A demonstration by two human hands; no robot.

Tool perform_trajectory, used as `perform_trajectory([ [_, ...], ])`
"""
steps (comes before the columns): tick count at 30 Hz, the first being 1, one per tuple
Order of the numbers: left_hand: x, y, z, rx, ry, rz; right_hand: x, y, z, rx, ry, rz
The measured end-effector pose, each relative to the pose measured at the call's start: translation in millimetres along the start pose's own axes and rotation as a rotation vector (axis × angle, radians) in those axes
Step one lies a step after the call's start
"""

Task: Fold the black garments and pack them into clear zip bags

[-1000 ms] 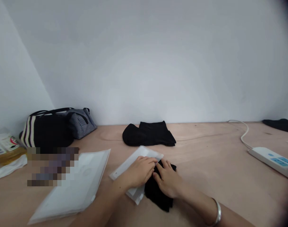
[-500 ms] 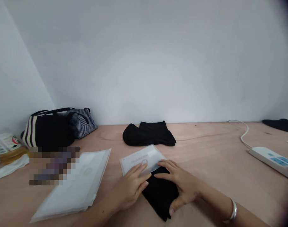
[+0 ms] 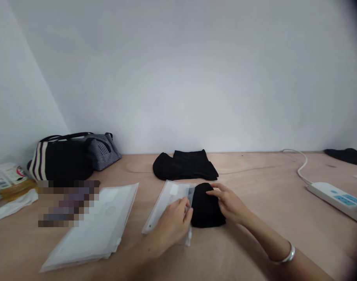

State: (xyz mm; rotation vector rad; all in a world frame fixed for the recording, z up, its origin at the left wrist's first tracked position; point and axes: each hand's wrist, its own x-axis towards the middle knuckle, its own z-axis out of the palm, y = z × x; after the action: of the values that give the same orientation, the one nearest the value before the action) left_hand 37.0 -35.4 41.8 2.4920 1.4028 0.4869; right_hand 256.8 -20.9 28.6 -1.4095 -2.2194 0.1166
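On the table point(image 3: 269, 218), the black cloth point(image 3: 206, 208) looks soft, best held at its folded edge; the right hand's point(image 3: 232, 205) fingers touch it, parted. The left hand's point(image 3: 172, 220) curl over a slick pouch point(image 3: 162, 203), grip perhaps light; I can't tell.

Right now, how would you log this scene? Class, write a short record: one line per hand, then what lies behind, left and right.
Left hand: on the small translucent bag
Right hand: on the near black cloth
Behind: another black cloth, by the wall
Left side: larger translucent bags, two striped bags
Right side: white power strip with cable
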Motion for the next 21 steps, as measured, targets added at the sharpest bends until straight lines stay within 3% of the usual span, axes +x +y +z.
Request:
perform_trajectory([
  [3,17,0,5.0,0.133,0.006,-0.094,1,-19,2,-0.025,0.095,0.107],
  [7,27,-5,19.3,0.17,-0.046,-0.116,-2,-37,13,-0.002,-0.04,0.252],
  [11,26,-7,24.4,0.153,-0.081,-0.122,-1,-28,21,0.125,-0.049,0.403],
  [15,25,-6,19.5,0.11,-0.075,-0.145,4,-21,26,0.147,-0.019,0.49],
  [21,24,-7,14.9,0.099,-0.012,-0.094,11,-43,36,0.089,0.008,0.478],
])
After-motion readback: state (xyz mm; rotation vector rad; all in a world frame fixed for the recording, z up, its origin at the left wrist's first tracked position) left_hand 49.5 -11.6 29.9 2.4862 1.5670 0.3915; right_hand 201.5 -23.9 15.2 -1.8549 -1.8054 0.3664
